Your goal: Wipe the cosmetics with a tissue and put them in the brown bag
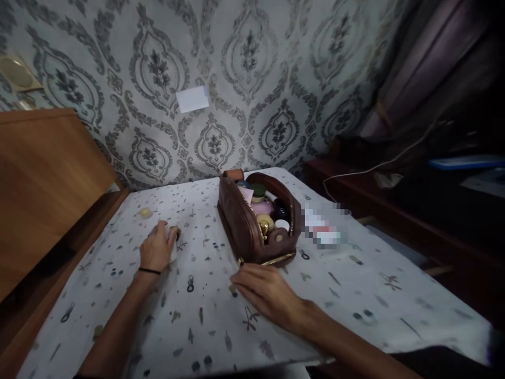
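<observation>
An unzipped brown toiletry bag (240,226) stands on the patterned white tablecloth (209,316). Packed inside are a green-lidded jar (258,190), a white cap (281,225), a gold item (263,227) and several other pieces. My left hand (155,247) rests on the cloth left of the bag, thumb apart from the bent fingers; what lies under its palm is hidden. Just in front of the bag, my right hand (268,295) lies low on the cloth, fingers stretched out to the left, close to a zipper pull (240,261).
A small cream-coloured round object (145,212) lies beyond my left hand. Right of the bag is a blurred-out pack (323,229). A wooden panel (51,184) borders the left side; a dark red surface with a white cable (366,171) borders the right. Patterned wallpaper covers the wall behind.
</observation>
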Tool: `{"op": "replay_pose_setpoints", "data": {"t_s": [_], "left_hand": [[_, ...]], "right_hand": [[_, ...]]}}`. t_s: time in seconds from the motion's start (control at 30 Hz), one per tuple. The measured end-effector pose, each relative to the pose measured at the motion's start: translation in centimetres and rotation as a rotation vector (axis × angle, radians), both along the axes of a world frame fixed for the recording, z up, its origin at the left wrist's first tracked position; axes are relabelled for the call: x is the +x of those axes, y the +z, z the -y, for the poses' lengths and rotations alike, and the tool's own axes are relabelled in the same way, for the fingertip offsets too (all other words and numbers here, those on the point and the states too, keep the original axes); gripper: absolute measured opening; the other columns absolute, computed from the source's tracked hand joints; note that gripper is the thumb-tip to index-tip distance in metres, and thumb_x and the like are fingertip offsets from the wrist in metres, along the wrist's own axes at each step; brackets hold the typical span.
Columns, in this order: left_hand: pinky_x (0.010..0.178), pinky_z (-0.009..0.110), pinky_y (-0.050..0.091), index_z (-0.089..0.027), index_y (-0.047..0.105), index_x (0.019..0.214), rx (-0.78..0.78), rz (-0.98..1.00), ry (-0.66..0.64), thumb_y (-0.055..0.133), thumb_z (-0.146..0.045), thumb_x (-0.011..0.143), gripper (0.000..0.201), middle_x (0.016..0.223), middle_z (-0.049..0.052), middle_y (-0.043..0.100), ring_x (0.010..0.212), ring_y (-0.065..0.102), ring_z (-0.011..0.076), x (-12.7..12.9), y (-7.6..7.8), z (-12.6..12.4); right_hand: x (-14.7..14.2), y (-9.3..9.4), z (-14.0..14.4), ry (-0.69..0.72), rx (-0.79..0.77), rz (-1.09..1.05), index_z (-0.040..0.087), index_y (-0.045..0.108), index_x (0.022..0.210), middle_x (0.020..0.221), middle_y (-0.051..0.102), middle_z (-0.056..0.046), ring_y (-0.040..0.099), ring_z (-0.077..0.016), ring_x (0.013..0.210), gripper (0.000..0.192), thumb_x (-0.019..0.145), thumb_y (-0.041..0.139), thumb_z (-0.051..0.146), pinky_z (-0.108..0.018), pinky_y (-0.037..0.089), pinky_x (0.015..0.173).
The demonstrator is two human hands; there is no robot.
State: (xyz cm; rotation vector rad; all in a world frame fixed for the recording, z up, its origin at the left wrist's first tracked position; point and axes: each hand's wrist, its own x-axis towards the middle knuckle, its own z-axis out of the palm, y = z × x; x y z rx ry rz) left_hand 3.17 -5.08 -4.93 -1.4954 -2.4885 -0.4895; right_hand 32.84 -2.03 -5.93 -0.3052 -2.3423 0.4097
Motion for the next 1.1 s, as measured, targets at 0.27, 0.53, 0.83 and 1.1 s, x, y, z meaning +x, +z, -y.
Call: {"op": "replay_pose_setpoints", "data": {"t_s": [0.27, 0.53, 0.83, 1.1], "left_hand": [[0.07, 0.037, 0.05, -0.02, 0.059, 0.114, -0.193, -0.038, 0.014, 0.039, -0.05, 0.097, 0.039, 0.106, 0.014, 0.071, 0.084, 0.071, 0.0305, -0.1, -1.3, -1.1], [0.077, 0.03, 0.056, -0.02, 0.067, 0.109, 0.117, 0.326, -0.639, 0.055, -0.049, 0.086, 0.039, 0.095, 0.005, 0.077, 0.081, 0.071, 0.0217, 1.3, -2.0, 0.4], [0.078, 0.026, 0.058, -0.02, 0.068, 0.106, 0.214, 0.367, -0.802, 0.058, -0.041, 0.088, 0.03, 0.098, 0.006, 0.079, 0.086, 0.075, 0.0208, 3.5, -2.1, 1.4], [0.058, 0.026, 0.054, -0.021, 0.067, 0.091, 0.225, 0.601, -0.626, 0.048, -0.054, 0.091, 0.038, 0.07, 0.001, 0.071, 0.065, 0.067, 0.0203, 3.9, -2.5, 1.3]], "right_hand": [[-8.2, -2.1, -0.4, 0.03, -0.642, 0.062, 0.018, 0.071, 0.099, 0.095, 0.069, -0.005, 0.064, -0.0125, 0.073, 0.014, 0.085, 0.07, 0.02, -0.025, 0.05, 0.071], [-10.7, -5.6, -1.0, 0.178, -1.434, -0.273, 0.021, 0.053, 0.09, 0.065, 0.057, 0.005, 0.058, -0.011, 0.051, 0.064, 0.072, 0.063, 0.081, -0.024, 0.045, 0.05], [-10.4, -5.4, -1.1, 0.198, -1.651, -0.5, 0.02, 0.051, 0.093, 0.062, 0.062, 0.008, 0.056, -0.01, 0.048, 0.074, 0.051, 0.087, 0.07, -0.023, 0.041, 0.05], [-10.8, -6.3, -1.4, 0.425, -1.793, -0.5, 0.017, 0.058, 0.097, 0.066, 0.067, 0.003, 0.066, -0.0138, 0.056, 0.072, 0.049, 0.094, 0.056, -0.024, 0.044, 0.058]]}}
